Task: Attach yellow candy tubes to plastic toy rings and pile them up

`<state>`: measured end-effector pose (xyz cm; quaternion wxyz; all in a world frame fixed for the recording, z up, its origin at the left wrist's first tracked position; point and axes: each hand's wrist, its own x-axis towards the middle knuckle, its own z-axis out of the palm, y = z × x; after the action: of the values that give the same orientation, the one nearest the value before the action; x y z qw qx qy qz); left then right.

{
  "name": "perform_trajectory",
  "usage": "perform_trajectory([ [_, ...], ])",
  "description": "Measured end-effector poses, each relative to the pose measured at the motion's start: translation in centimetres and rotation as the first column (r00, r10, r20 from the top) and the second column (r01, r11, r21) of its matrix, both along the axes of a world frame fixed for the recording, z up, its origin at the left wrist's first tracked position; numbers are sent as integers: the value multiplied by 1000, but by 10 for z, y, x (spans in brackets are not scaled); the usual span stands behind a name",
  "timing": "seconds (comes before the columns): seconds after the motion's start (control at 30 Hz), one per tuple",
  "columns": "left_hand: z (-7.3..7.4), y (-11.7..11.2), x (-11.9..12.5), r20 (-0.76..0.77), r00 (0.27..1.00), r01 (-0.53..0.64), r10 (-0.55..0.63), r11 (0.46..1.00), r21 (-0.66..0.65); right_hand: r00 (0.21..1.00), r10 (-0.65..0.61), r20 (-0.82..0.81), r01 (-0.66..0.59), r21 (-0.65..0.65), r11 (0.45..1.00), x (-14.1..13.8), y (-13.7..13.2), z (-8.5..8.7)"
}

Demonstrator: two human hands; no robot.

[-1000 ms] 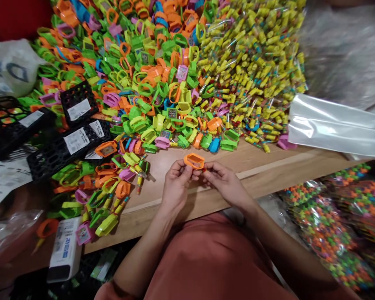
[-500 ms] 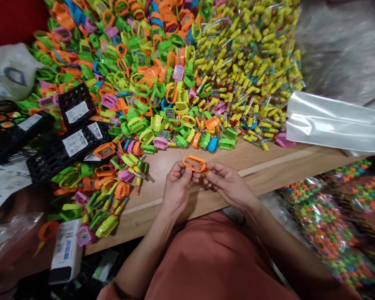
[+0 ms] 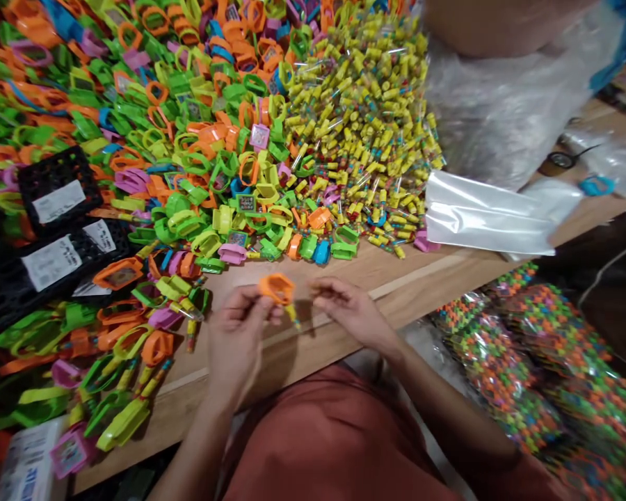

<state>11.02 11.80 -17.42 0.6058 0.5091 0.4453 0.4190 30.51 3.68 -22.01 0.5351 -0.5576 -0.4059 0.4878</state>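
Note:
An orange plastic toy watch (image 3: 277, 287) is pinched in my left hand (image 3: 243, 323), above the table's front part. A small yellow-ended tube (image 3: 292, 314) hangs from it on the right side. My right hand (image 3: 349, 309) is a short way to the right, slightly blurred, with fingers bent and thumb a little apart; I see nothing between them. Behind my hands lies a big heap of toy watches (image 3: 188, 160) in green, orange, yellow, pink and blue. A pile of small yellow-capped tubes (image 3: 365, 118) adjoins it on the right.
Toy watches with tubes attached (image 3: 130, 390) lie at the left front. Black plastic trays (image 3: 57, 188) with white labels stand behind them. Clear plastic bags (image 3: 490, 216) lie at the right. Packed bags of colourful pieces (image 3: 506, 369) sit below the table edge (image 3: 448, 278).
My hands have parted: the left moved left with the orange toy watch, and the right came away from it. The tube now hangs from the watch. The view has shifted right.

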Motion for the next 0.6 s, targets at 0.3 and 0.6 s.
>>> perform_trajectory([
  [0.3,31,72,-57,-315,706,-203,634,607,768,413,-337,846,310,218,925,123,11,-23],
  [0.6,-44,92,10,-924,307,526,228,769,364,202,-253,946,218,208,954,131,10,-54],
])
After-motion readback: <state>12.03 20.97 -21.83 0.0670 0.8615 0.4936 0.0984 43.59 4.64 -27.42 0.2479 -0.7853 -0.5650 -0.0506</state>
